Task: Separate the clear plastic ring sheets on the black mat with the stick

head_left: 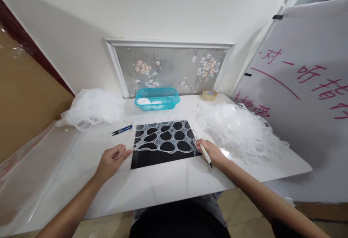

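A thin translucent white sheet with rows of round holes point(159, 137) lies over a black mat point(163, 160) on the white table. At the sheet's left corner my left hand point(112, 158) is closed, thumb and forefinger pinching its edge. My right hand point(213, 152) is closed around a white pen-like tool point(206, 154) whose dark end points towards me. Its fingertips rest at the sheet's right edge; whether they also grip the sheet is hard to tell. Up and left of the mat are blue thread snips point(122, 130).
A pile of white ring-shaped scraps point(236, 127) covers the table's right side. On the left sits a translucent plastic bag point(94, 107) with similar white material. Against the wall stand a turquoise basket point(171, 102) holding white pieces and a tape roll point(209, 95). A whiteboard point(304, 96) borders the right.
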Demonstrator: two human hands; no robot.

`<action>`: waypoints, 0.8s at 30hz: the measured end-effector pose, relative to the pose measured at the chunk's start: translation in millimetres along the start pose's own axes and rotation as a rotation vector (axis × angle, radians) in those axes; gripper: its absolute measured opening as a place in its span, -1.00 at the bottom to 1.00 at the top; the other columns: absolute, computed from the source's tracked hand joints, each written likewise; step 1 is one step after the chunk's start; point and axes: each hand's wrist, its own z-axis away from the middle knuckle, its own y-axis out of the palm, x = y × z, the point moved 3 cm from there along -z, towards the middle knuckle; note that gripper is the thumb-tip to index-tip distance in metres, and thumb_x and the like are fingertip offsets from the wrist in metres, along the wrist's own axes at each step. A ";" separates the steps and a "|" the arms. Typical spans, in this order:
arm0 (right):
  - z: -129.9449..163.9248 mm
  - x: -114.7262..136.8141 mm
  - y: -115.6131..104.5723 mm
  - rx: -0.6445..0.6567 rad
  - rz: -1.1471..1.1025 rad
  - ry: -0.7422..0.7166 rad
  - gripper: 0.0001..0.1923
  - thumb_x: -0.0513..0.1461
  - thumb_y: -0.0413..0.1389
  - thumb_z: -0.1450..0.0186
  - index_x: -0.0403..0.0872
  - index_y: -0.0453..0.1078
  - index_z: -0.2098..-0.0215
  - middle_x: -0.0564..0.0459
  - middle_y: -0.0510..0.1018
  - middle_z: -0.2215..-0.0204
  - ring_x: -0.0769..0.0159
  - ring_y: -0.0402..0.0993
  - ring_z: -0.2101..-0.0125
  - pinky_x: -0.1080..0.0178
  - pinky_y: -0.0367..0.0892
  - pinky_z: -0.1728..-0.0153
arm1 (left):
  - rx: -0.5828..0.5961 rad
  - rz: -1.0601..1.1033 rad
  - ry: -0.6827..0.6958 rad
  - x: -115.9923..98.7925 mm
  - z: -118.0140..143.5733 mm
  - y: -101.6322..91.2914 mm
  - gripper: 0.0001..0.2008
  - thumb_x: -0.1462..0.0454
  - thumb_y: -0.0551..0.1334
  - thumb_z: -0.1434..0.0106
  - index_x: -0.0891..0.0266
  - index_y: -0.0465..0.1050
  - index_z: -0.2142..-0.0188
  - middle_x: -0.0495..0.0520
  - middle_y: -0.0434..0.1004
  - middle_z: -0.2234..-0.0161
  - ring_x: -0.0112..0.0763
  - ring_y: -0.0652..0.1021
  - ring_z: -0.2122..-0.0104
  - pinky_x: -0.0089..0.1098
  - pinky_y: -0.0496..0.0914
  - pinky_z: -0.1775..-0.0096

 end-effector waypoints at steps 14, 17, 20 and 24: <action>-34.5 18.8 -120.9 -0.605 0.004 -0.017 -0.75 -0.04 -0.13 -0.41 -0.01 0.22 0.28 0.05 0.46 0.44 0.28 0.44 0.42 0.22 0.33 0.30 | -0.021 -0.075 0.077 -37.2 -34.3 -15.8 -0.54 0.21 0.24 -0.24 0.19 -0.08 0.56 -0.12 -0.04 0.60 -0.52 0.13 0.57 -0.45 0.12 0.51; -46.0 33.2 -130.7 -0.613 -0.016 -0.044 -0.72 -0.02 -0.14 -0.41 -0.01 0.23 0.27 0.05 0.45 0.47 0.28 0.44 0.43 0.21 0.33 0.29 | -0.095 0.036 0.111 -48.3 -48.2 -22.4 -0.52 0.20 0.26 -0.23 0.19 -0.09 0.55 -0.13 -0.09 0.59 -0.52 0.09 0.57 -0.45 0.10 0.52; -43.4 37.7 -132.1 -0.615 -0.043 -0.021 -0.73 -0.02 -0.13 -0.41 -0.02 0.22 0.28 0.07 0.44 0.51 0.30 0.42 0.47 0.24 0.31 0.34 | -0.132 0.112 0.116 -53.0 -45.1 -29.1 -0.53 0.23 0.26 -0.25 0.19 -0.09 0.54 -0.13 -0.10 0.58 -0.52 0.08 0.57 -0.44 0.12 0.51; -18.3 36.5 -122.5 -0.521 -0.090 0.017 -0.75 -0.05 -0.14 -0.42 -0.01 0.21 0.30 0.11 0.40 0.56 0.35 0.35 0.54 0.29 0.27 0.44 | -0.008 0.042 0.101 -53.3 -15.2 -31.4 -0.56 0.26 0.26 -0.23 0.20 -0.05 0.56 -0.12 -0.03 0.60 -0.50 0.19 0.58 -0.44 0.19 0.51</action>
